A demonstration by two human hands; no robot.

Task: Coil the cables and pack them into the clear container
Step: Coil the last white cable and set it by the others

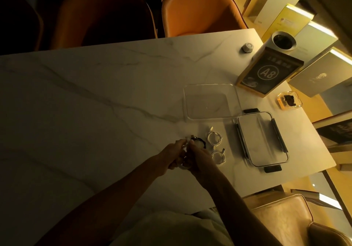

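Both hands are holding one white cable [183,166] over the table [95,97]: the left hand [176,155] and right hand [198,156] are pinching it, probably coiling. Two coiled cables [215,138] are lying beside the clear container [210,102], its lid [262,138] nearby.

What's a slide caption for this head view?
Both hands coil a white cable beside two coiled cables and the empty clear container, lid off.
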